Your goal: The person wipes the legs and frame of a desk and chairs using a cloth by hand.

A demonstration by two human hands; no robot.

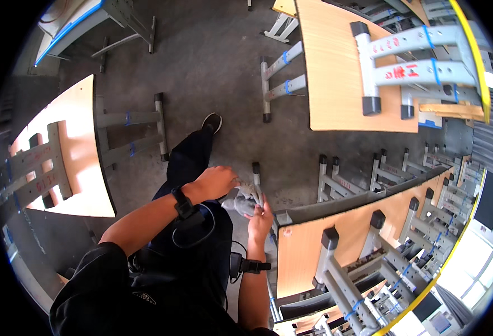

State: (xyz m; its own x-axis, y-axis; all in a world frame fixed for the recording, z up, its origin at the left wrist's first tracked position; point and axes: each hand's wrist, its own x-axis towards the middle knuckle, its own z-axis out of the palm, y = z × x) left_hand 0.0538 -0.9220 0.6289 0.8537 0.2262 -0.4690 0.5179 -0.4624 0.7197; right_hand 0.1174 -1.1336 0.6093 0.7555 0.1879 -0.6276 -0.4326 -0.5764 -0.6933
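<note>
In front of my legs I hold a crumpled grey cloth (239,205), bunched up between both hands. My left hand (215,182) is closed with its fingers curled at the cloth's upper left edge. On the cloth's right side my right hand (260,222) is closed, with thumb and fingertips pinching it. Part of the cloth is hidden behind the fingers. Each wrist carries a strapped black device, the left one (184,205) and the right one (248,264), with thin black cables hanging from them.
Wooden-topped desks stand at the left (89,162), at the upper right (336,73) and along the right (302,260). Upturned stools (414,67) with grey metal legs and black end caps rest on them. Dark concrete floor (213,61) stretches ahead past my shoe (213,122).
</note>
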